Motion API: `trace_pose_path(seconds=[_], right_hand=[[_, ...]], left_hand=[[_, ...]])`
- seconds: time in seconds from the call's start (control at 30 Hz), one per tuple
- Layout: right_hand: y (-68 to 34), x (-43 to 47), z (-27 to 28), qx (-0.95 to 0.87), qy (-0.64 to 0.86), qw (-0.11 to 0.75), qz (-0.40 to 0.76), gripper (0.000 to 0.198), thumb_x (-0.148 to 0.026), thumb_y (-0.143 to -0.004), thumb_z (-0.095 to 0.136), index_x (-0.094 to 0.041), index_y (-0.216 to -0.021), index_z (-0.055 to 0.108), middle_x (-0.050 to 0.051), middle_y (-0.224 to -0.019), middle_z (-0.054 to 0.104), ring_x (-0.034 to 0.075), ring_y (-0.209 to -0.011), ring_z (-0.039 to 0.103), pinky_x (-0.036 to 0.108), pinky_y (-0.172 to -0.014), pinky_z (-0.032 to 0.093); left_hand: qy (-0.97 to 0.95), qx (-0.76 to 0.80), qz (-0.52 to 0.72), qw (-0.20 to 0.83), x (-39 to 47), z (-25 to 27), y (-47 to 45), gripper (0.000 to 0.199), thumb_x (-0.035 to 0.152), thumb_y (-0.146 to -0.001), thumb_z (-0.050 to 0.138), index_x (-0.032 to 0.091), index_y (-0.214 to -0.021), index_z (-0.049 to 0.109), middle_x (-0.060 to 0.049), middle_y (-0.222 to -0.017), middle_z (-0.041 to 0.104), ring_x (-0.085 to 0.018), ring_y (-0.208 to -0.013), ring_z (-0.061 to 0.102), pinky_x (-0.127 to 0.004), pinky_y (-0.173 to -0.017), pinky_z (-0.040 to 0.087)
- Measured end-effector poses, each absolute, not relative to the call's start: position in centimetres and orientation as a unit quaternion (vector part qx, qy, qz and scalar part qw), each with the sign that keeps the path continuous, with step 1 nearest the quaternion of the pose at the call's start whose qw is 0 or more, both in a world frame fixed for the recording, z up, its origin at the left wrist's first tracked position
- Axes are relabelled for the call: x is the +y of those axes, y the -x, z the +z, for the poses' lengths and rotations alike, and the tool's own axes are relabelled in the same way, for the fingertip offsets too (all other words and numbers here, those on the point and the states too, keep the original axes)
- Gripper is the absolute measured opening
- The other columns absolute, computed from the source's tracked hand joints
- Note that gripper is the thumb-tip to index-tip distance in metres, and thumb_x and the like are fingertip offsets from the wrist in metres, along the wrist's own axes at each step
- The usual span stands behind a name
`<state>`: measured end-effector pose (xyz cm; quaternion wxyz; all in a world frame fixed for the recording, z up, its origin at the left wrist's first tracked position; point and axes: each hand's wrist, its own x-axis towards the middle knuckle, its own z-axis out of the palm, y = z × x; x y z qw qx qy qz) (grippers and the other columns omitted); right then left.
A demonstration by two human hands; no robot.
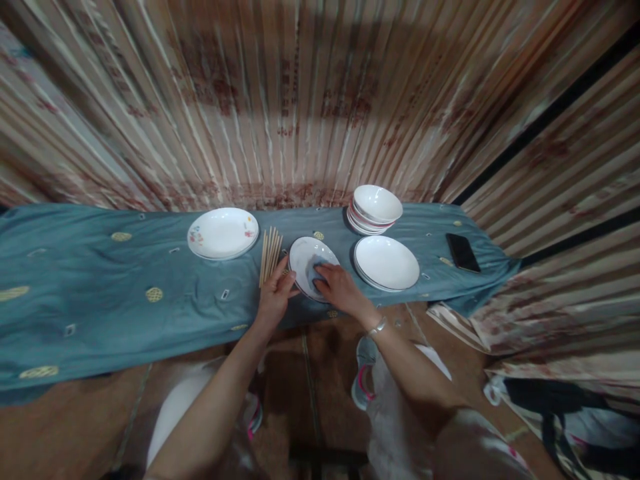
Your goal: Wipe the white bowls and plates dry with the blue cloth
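Note:
A small white bowl [306,252] with a dark rim rests on the cloth-covered table in front of me. My left hand [277,287] grips its near left rim, with the thumb on the edge. Inside it, my right hand [336,285] presses a bunched grey-blue cloth [314,268] against the surface, the fingers curled around it. Just left of the bowl lies a row of wooden chopsticks [270,252], close to my left fingers.
White oval plates with floral decoration [223,232] lie at left. To the right are a stack of bowls [376,207], a stack of white plates [387,263] and a black phone [463,253]. The blue-green tablecloth [115,287] reaches the curtain [280,100] behind.

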<state>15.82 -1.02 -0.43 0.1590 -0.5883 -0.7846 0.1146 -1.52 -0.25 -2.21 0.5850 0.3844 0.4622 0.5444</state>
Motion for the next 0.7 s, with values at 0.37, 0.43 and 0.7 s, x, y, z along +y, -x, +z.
trace_pose_path(seconds=[0.37,0.43,0.7], right_hand=[[-15.4,-3.6,0.7,-0.806,0.522,0.22,0.172,0.042,-0.04,-0.087,0.071,-0.014,-0.119,0.067,0.015,-0.127,0.067,0.028,-0.117,0.062,0.04,-0.1,0.048],[-15.1,-3.9,1.1,-0.818,0.508,0.218,0.161,0.032,-0.028,-0.088,0.07,-0.015,-0.117,0.067,0.013,-0.124,0.069,0.026,-0.112,0.064,0.039,-0.097,0.048],[-15.4,-3.9,2.7,-0.819,0.493,0.236,0.176,0.017,-0.015,-0.092,0.061,-0.018,-0.105,0.07,0.007,-0.099,0.074,0.021,-0.093,0.064,0.031,-0.085,0.048]], left_hand=[[-0.333,0.454,0.559,0.608,-0.3,-2.2,1.6,0.054,0.043,-0.07,0.08,0.022,-0.119,0.071,-0.012,-0.127,0.067,-0.027,-0.094,0.07,-0.031,-0.061,0.061],[-0.326,0.45,0.557,0.617,-0.3,-2.3,1.6,0.058,0.043,-0.069,0.081,0.021,-0.121,0.07,-0.013,-0.127,0.067,-0.027,-0.094,0.07,-0.033,-0.063,0.061],[-0.363,0.436,0.551,0.612,-0.2,-3.8,2.1,0.069,0.044,-0.065,0.083,0.022,-0.128,0.063,-0.01,-0.112,0.071,-0.025,-0.09,0.07,-0.038,-0.074,0.061]])
